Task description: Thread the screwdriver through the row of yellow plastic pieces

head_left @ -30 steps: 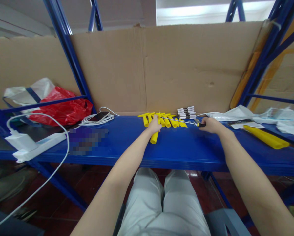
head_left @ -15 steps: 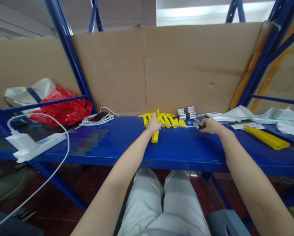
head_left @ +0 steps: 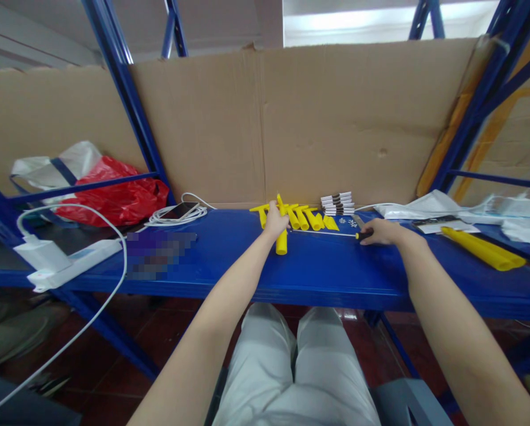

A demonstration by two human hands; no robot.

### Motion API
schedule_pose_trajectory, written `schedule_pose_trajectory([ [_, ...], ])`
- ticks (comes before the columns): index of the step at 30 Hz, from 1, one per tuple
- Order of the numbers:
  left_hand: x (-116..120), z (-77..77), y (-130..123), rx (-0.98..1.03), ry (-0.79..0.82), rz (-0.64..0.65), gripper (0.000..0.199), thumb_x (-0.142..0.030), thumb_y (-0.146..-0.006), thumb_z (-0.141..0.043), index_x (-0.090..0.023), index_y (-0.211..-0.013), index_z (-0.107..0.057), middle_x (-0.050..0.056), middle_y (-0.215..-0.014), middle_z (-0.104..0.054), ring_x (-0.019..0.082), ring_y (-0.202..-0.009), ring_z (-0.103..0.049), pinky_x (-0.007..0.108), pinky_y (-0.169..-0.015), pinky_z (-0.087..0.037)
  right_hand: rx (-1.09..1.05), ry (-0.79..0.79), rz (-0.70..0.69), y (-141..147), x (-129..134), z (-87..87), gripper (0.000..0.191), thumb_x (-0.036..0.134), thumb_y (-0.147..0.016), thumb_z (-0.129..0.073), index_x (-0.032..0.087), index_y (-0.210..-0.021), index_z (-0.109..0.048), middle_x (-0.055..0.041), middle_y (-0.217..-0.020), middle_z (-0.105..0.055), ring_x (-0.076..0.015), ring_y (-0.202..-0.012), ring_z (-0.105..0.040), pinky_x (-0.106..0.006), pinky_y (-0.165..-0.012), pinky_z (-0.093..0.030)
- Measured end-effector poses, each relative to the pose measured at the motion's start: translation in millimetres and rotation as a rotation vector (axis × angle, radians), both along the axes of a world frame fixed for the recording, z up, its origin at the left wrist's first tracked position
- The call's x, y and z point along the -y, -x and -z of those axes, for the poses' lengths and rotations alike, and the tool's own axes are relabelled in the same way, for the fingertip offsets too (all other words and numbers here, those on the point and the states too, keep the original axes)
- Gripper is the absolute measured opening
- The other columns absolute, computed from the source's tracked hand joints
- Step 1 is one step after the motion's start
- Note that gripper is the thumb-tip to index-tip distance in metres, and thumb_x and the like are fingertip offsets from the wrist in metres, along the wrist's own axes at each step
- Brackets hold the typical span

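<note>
My left hand (head_left: 276,221) is closed around a yellow plastic tube-handled piece (head_left: 281,244), its hollow end toward me and a narrow tip at the far end. In my right hand (head_left: 379,231) is a screwdriver (head_left: 331,233) with a black and yellow handle. Its long thin shaft points left, with the tip near my left hand; whether it touches the yellow piece I cannot tell. Behind lie several similar yellow T-shaped pieces (head_left: 301,218) in a row. Some small pale parts (head_left: 352,223) sit beside them, close to my right hand.
A stack of white sticks with dark bands (head_left: 337,204) lies by the cardboard wall (head_left: 327,118). Two yellow tubes (head_left: 482,248) rest on the right of the blue shelf (head_left: 229,260). Leftward are a coiled white cable (head_left: 176,219), a power strip (head_left: 76,263) and a red bag (head_left: 114,192).
The screwdriver and my right hand have dropped slightly toward me, and the shaft now lies clear of the yellow row. The piece in my left hand has turned a little.
</note>
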State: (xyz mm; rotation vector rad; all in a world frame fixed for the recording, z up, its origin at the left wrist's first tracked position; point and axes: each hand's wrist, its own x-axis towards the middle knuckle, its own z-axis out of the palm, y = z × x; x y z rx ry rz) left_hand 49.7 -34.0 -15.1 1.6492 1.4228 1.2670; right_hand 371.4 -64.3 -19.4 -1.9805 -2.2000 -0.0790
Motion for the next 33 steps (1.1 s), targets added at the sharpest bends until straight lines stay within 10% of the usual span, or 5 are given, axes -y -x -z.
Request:
schedule_pose_trajectory([
  [8,-2.1,-0.3,-1.5,0.108,0.006,-0.059,0.051,-0.004,-0.087,-0.051,-0.024,-0.132,-0.035,0.009,-0.127,-0.061,0.008,-0.059,-0.068,0.019,-0.048,-0.054,-0.058,0.085,-0.096,4.5,-1.1,2.9,0.035,0.052,-0.068,-0.078,0.026,-0.092,-0.077,-0.0058,-0.092,-0.076,-0.0266,-0.086,-0.071,-0.036,-0.077,-0.054],
  [22,-12.0,1.9,2.0,0.376,-0.109,-0.14,0.05,-0.005,-0.08,-0.056,-0.024,-0.123,-0.04,0.004,-0.116,-0.066,0.008,-0.055,-0.065,0.018,-0.047,-0.051,0.262,-0.024,-0.314,178.0,14.0,-9.1,0.038,0.034,-0.099,-0.048,0.01,-0.123,-0.065,-0.0215,-0.13,-0.067,-0.0318,-0.122,-0.061,-0.041,-0.101,-0.048],
  [33,-20.4,3.6,3.6,0.522,-0.228,-0.185,0.05,0.002,-0.075,-0.051,-0.022,-0.117,-0.043,0.005,-0.116,-0.062,0.007,-0.052,-0.059,0.023,-0.05,-0.052,0.184,0.034,-0.303,222.5,-10.6,-4.2,0.041,0.013,-0.092,-0.043,0.008,-0.127,-0.064,-0.0235,-0.127,-0.068,-0.031,-0.118,-0.064,-0.04,-0.097,-0.05],
])
